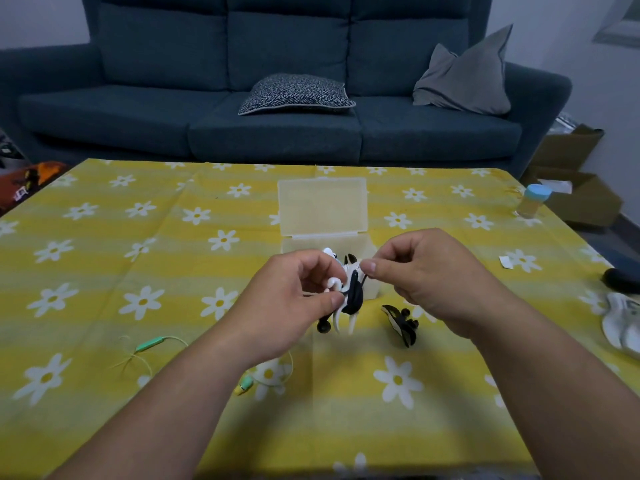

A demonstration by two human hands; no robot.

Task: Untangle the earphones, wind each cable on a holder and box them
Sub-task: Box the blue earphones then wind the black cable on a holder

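Observation:
My left hand (pixel 294 299) grips a black-and-white cable holder (pixel 353 292) with white earphones wound on it, an earbud showing between my fingers. My right hand (pixel 426 271) pinches the cable at the holder's top right. Both hands hover just in front of an open translucent plastic box (pixel 323 206) whose lid stands raised. A second black-and-white holder (pixel 400 322) lies on the yellow flowered tablecloth (pixel 138 271) to the right. Green earphones (pixel 152 344) lie loose on the cloth at the lower left, partly hidden under my left forearm.
A small jar with a blue lid (pixel 531 200) stands near the table's right edge. A white object (pixel 623 323) and a dark object (pixel 621 280) lie at the far right. A dark blue sofa (pixel 277 126) with cushions is behind the table.

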